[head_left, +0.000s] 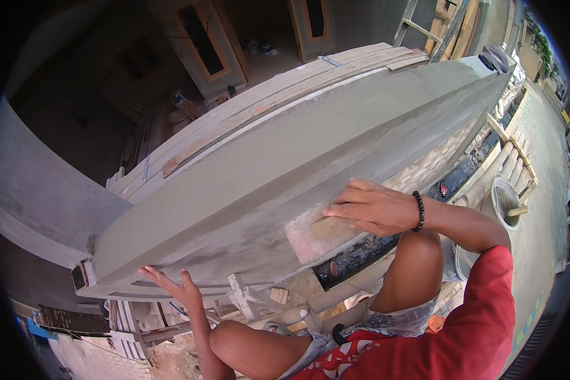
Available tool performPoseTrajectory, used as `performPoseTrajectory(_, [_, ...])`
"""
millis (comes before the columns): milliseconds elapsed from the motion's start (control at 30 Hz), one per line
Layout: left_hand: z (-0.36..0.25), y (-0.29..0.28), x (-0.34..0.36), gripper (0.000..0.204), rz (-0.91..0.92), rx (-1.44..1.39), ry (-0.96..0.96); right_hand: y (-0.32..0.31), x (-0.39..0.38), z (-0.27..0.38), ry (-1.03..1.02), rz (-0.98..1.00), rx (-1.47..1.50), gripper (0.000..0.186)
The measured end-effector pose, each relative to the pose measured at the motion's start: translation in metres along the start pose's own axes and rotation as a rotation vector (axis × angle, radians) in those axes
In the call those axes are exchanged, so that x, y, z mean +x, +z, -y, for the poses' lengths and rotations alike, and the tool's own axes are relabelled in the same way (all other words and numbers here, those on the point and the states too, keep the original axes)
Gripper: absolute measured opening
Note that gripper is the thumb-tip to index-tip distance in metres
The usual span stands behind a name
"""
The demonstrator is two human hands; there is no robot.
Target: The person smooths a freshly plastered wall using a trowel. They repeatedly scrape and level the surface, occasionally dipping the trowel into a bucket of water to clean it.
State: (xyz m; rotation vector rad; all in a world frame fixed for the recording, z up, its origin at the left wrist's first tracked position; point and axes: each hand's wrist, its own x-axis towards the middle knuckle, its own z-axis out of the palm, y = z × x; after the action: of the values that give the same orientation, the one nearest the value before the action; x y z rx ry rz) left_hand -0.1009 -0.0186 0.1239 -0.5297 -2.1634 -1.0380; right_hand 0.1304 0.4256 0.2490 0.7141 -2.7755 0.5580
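A long grey plastered ledge (253,149) runs slantwise across the view, with a damp, streaky front face (228,244) below its edge. My right hand (377,206), a black bead bracelet (418,210) on its wrist, is closed on a flat rectangular plastering float (305,233). The float is worn pinkish and grey and lies against or very near the front face; its handle is mostly hidden by my fingers. Down at the left, my left hand (176,290) is spread with nothing in it, its fingertips at the lower edge of the ledge.
Long boards (278,95) lie behind the ledge. A dark rounded object (495,59) rests on its far right end. Below are bamboo poles (487,174), a wooden brace (244,297), a dark wet trench (354,259) and a bucket (505,202). A ladder (418,28) leans at the back.
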Motion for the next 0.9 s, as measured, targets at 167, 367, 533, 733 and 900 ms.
performPoseTrajectory(167, [0.022,-0.013,-0.002,0.083,-0.013,0.197,0.098,-0.08,-0.123,0.014,0.556,-0.351,0.225,0.062])
performPoseTrajectory(367, [0.037,-0.003,0.002,0.094,-0.035,0.356,0.155,-0.116,-0.336,0.044,1.422,-0.697,0.27,0.042])
performPoseTrajectory(533, [0.036,-0.005,-0.001,0.096,0.005,0.443,0.181,-0.087,-0.398,0.075,1.796,-0.593,0.514,0.033])
performPoseTrajectory(733, [0.041,-0.001,0.003,0.098,0.073,0.463,0.178,0.013,-0.45,0.058,1.921,-0.169,0.133,0.035])
performPoseTrajectory(900, [0.045,-0.004,-0.001,0.1,0.089,0.499,0.147,-0.002,-0.43,0.072,1.852,-0.187,0.106,0.036])
